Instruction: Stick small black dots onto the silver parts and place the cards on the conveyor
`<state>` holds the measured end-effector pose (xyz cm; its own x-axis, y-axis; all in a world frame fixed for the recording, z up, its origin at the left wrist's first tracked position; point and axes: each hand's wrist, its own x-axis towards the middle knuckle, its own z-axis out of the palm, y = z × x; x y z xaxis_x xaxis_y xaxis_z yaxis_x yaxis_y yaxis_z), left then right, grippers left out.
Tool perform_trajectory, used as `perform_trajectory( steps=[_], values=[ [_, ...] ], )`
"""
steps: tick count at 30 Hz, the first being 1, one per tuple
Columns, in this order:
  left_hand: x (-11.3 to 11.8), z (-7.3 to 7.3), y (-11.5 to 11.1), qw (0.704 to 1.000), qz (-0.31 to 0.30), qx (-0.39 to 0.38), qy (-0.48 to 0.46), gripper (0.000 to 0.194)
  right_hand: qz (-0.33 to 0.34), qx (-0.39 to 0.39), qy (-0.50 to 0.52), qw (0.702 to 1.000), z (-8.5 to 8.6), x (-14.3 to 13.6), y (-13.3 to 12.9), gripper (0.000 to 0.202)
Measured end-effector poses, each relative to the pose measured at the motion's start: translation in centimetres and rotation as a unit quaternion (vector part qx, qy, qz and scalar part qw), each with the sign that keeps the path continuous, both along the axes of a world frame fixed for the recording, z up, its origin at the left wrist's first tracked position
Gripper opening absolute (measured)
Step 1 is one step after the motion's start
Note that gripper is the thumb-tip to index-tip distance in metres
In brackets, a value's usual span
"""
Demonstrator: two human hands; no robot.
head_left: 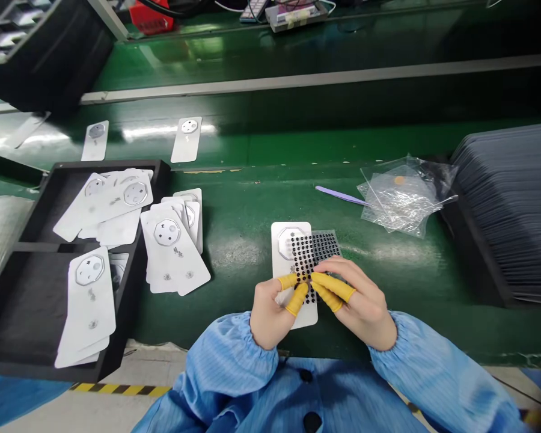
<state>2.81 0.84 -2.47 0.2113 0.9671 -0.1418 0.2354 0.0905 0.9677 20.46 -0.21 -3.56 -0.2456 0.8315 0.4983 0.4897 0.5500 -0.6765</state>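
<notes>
Above white card (279,258) on green table (238,240), sheet of black dots (303,255) was pinched by fingertips of left hand (275,310) and right hand (365,304), both in yellow finger covers. Second dotted sheet (327,240) was seen just beside. Purple tweezers (338,194) were left touching clear plastic bags (406,195). Stacked white cards (174,249) were overlapped near black tray (15,307), at left.

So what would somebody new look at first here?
Probably the bright yellow finger covers on both hands, low in the middle, pinching a clear sheet covered in black dots. Next, maybe the purple tweezers lying beyond the hands, to their right, and the big stack of grey sheets at the right edge.
</notes>
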Motion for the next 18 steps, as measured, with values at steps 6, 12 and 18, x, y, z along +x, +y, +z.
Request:
perform_trajectory(
  steps=[6,12,18],
  values=[
    [0.0,-1.1,-0.3,0.991,0.013,0.108,0.071,0.015,0.010,0.051,-0.025,0.998,-2.0,-0.9,0.2,0.035],
    [0.2,-1.8,0.1,0.991,0.007,0.095,0.091,0.016,-0.058,-0.087,0.056,0.993,-2.6,-1.8,0.6,0.023],
    [-3.4,-1.2,0.2,0.988,0.032,0.021,0.147,0.029,-0.113,-0.095,0.028,0.989,-3.6,-1.3,1.1,0.015]
  ],
)
